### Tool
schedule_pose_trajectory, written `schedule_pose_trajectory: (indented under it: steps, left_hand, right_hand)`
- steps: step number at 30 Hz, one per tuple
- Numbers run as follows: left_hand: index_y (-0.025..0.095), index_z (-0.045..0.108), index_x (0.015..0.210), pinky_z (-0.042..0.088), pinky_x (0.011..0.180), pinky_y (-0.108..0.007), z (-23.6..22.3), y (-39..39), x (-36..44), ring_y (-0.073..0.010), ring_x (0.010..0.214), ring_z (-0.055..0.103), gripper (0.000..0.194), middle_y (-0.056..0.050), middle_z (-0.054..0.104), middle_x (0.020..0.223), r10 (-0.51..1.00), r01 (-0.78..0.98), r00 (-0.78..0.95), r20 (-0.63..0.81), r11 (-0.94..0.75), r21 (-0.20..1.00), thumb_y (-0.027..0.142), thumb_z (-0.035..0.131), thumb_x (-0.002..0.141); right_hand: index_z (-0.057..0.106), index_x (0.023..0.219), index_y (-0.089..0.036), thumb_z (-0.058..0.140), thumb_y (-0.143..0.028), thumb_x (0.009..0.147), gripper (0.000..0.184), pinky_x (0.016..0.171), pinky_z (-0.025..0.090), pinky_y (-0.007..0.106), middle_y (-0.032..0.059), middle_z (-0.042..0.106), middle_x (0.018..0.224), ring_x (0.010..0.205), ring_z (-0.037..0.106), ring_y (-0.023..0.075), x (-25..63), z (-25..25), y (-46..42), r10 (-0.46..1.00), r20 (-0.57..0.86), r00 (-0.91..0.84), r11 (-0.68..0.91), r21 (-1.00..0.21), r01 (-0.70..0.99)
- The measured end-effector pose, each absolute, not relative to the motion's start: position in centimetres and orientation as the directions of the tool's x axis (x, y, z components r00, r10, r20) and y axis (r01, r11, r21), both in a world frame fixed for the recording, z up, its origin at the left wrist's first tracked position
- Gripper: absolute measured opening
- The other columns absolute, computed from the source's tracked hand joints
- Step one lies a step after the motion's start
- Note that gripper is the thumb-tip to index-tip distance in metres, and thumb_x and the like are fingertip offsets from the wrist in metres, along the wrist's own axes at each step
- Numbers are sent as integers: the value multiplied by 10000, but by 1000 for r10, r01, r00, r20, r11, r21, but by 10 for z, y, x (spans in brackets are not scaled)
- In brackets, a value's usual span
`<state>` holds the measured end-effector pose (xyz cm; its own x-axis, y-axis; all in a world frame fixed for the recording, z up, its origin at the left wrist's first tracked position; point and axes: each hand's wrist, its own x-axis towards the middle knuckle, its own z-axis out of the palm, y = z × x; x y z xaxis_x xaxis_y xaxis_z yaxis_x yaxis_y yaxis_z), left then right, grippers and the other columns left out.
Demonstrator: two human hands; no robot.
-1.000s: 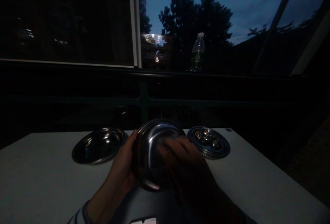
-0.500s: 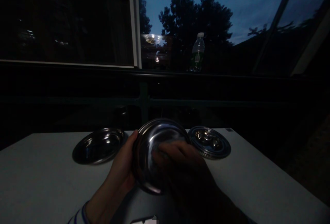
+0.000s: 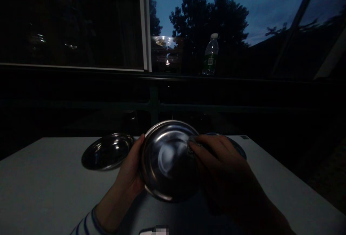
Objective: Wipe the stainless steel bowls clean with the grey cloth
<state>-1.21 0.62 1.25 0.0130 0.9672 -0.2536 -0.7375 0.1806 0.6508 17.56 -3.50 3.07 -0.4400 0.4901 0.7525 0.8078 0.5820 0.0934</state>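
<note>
Tilted up above the table, a shiny stainless steel bowl [image 3: 169,177] is held at its left edge by my left hand [image 3: 132,170], with the thumb along the rim and the fingers behind. My right hand [image 3: 218,155] is closed at the bowl's upper right edge. It pinches a small grey wad that looks like steel wool [image 3: 192,144], pressed against the metal; most of it is hidden by the fingers. Behind my left hand a second metal bowl [image 3: 105,154] lies tipped on the table. Metal dishes [image 3: 239,149] at the right are largely covered by my right hand.
The white table [image 3: 59,188] ends at a dark drop below the window. A plastic bottle [image 3: 211,56] with a green label stands on the sill beside a clear container [image 3: 167,53]. A pale, partly blurred object [image 3: 147,231] lies at the near edge.
My right hand has moved from the bowl's middle to its upper right edge, uncovering the centre. My left hand keeps its hold. The view has shifted slightly.
</note>
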Motion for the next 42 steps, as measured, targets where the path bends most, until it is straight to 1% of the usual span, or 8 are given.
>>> schedule_pose_trajectory:
  steps: [7,10,15,19,23,27,31,42]
  left_hand:
    - [129,632,709,494,406,-231,9,10,-11,-143,407,602,232,-26,640,476,960,-704,-19,-280,186,685,269,497,834]
    - [134,632,726,500,409,-246,5,13,-12,-148,396,598,233,-26,644,483,961,-695,-28,-276,180,696,286,492,834]
    - [135,623,712,486,383,-229,6,14,-16,-140,389,590,221,-17,634,469,961,-681,-48,-274,169,713,258,488,836]
    - [132,624,736,492,391,-238,11,13,-17,-148,418,606,245,-28,651,502,956,-688,-107,-272,126,715,270,457,850]
    - [137,621,707,486,390,-217,11,11,-15,-132,417,601,223,-19,649,502,959,-692,-87,-270,136,709,260,487,836]
    - [138,629,738,483,390,-224,12,10,-13,-133,413,596,242,-17,654,515,961,-699,-101,-258,116,706,266,458,850]
    - [138,622,700,487,395,-226,17,9,-15,-132,410,599,266,-12,650,500,962,-701,-92,-257,120,703,266,449,858]
    - [138,625,734,505,421,-232,16,8,-12,-142,436,619,259,-25,665,518,958,-704,-114,-263,108,701,271,443,861]
  right_hand:
    - [592,996,-123,426,-105,842,227,618,426,319,80,610,918,774,498,189,156,15,-32,368,705,-607,759,149,633]
    - [590,994,-123,456,-101,823,218,622,421,330,82,602,942,805,493,204,151,11,-30,451,690,-566,689,134,712]
    - [602,887,-136,398,-55,844,224,583,394,315,46,607,886,743,493,169,145,5,-32,325,731,-600,763,173,623]
    - [601,933,-125,432,-72,838,201,555,371,315,52,610,884,753,495,184,150,8,-32,401,682,-611,726,170,666]
    - [605,884,-135,419,-75,852,198,574,369,310,35,609,910,760,494,166,152,11,-31,369,677,-637,787,136,601]
    - [600,946,-124,407,-95,873,208,606,369,325,51,605,962,792,494,175,150,12,-32,374,680,-631,760,166,628]
    - [604,934,-136,433,-88,860,193,603,352,324,29,609,926,769,489,166,150,15,-34,362,688,-629,774,154,614]
    - [604,953,-142,398,-82,871,230,615,334,335,36,611,980,808,480,173,153,15,-35,371,678,-635,747,189,638]
